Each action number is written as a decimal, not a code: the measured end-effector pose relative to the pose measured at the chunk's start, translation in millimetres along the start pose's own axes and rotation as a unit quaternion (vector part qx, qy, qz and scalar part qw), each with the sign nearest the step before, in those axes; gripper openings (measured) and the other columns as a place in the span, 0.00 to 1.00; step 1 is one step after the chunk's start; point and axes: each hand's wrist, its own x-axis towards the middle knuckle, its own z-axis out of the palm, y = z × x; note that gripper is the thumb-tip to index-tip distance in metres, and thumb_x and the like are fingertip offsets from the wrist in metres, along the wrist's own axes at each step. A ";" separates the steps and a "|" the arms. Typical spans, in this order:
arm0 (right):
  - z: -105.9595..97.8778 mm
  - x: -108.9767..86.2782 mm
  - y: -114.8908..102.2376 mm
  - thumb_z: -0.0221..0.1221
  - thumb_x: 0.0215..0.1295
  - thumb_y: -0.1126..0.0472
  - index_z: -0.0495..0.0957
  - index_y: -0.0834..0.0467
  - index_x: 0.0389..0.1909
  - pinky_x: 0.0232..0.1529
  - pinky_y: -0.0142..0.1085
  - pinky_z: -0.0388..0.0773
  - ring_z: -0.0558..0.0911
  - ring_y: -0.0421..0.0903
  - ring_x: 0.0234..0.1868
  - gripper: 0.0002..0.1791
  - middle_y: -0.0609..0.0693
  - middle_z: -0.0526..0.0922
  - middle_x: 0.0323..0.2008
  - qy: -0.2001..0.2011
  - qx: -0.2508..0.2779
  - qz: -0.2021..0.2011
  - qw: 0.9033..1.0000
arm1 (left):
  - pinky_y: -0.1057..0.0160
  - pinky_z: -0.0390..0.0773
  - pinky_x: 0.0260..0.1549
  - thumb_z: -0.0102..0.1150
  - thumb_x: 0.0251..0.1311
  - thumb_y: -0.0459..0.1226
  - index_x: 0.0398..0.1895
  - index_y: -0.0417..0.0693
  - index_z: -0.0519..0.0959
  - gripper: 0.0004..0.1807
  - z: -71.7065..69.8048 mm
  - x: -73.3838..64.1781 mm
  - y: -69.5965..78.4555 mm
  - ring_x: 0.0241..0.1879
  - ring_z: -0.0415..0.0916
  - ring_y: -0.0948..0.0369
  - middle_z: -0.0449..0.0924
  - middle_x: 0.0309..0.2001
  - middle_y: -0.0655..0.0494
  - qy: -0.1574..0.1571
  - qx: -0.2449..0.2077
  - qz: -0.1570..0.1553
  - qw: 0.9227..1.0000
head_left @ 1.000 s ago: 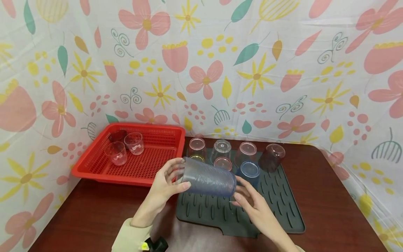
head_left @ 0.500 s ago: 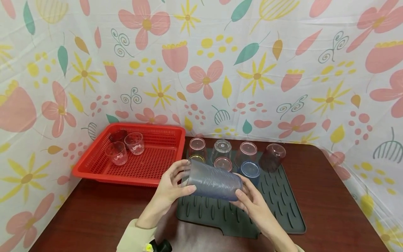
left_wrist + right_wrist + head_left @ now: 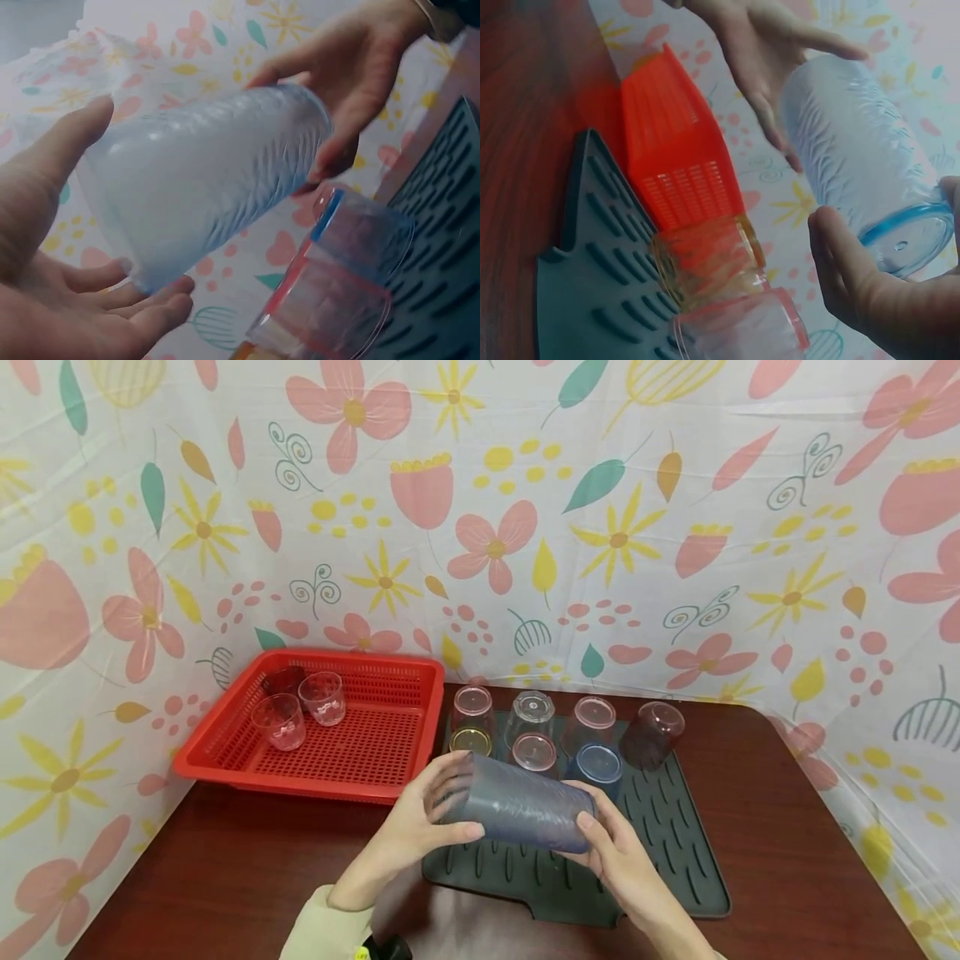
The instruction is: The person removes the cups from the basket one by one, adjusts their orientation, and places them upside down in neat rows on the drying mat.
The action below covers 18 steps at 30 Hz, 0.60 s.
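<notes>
A tall, clear blue tumbler (image 3: 528, 802) with a rippled surface is held sideways above the mat, tilted so its base end is lower. At its mouth, on the left, my left hand (image 3: 427, 827) holds the rim between thumb and fingers; some fingers show through the wall. My right hand (image 3: 618, 843) grips the base end, thumb in front and fingers behind. In the right wrist view the tumbler's round base (image 3: 911, 240) sits between the right thumb and fingers. Just behind it on the dark drying mat (image 3: 667, 835) stand upturned cups, including a blue one (image 3: 598, 766).
More upturned cups stand along the mat: yellow-rimmed (image 3: 471, 742), pink (image 3: 534, 752), clear (image 3: 531, 710) and dark purple (image 3: 654, 732). A red plastic basket (image 3: 367, 789) at left holds several cups (image 3: 279, 722). A flowered sheet (image 3: 487, 635) hangs behind the brown table (image 3: 247, 868).
Both hands and the tumbler have moved right and slightly down toward the person. The right hand has gone from fingertips at the base to a fuller grip round it.
</notes>
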 end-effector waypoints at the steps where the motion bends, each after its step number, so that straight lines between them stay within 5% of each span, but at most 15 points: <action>1: -1.7 -1.0 -0.3 0.37 0.78 0.60 0.55 0.59 0.69 0.51 0.39 0.80 0.81 0.41 0.52 0.22 0.46 0.71 0.57 0.001 -0.001 -0.002 1.000 | 0.61 0.66 0.66 0.72 0.52 0.42 0.72 0.50 0.58 0.46 -0.7 -0.5 0.9 0.68 0.64 0.53 0.64 0.69 0.48 -0.003 0.024 -0.003 1.000; 4: -7.9 -4.3 -2.8 0.38 0.78 0.60 0.57 0.57 0.69 0.50 0.39 0.81 0.81 0.41 0.51 0.21 0.45 0.71 0.57 0.013 -0.008 0.000 1.000 | 0.51 0.62 0.68 0.71 0.52 0.43 0.72 0.54 0.60 0.44 -4.6 -2.3 4.2 0.70 0.62 0.52 0.65 0.69 0.51 -0.002 0.121 -0.009 0.993; 7: -16.3 -8.7 -7.5 0.38 0.78 0.60 0.58 0.57 0.68 0.48 0.39 0.81 0.81 0.40 0.50 0.21 0.43 0.72 0.56 0.043 -0.025 0.001 0.999 | 0.44 0.62 0.67 0.67 0.55 0.49 0.72 0.57 0.62 0.41 -10.4 -4.9 6.6 0.70 0.61 0.54 0.64 0.69 0.56 0.027 0.237 -0.028 0.971; 13: -38.6 -21.0 -15.8 0.37 0.78 0.62 0.60 0.56 0.67 0.45 0.38 0.82 0.82 0.39 0.48 0.20 0.43 0.73 0.55 0.066 -0.069 -0.010 0.995 | 0.45 0.67 0.64 0.61 0.60 0.53 0.70 0.47 0.64 0.39 -22.9 -8.7 5.1 0.69 0.64 0.51 0.66 0.69 0.49 0.075 0.431 -0.064 0.897; 18: -50.4 -30.1 -19.4 0.38 0.77 0.63 0.59 0.59 0.68 0.43 0.39 0.83 0.82 0.39 0.47 0.21 0.42 0.74 0.54 0.074 -0.109 0.000 0.991 | 0.46 0.71 0.60 0.59 0.64 0.47 0.67 0.37 0.66 0.34 -27.3 -13.2 0.2 0.63 0.71 0.46 0.72 0.63 0.39 0.099 0.528 -0.057 0.842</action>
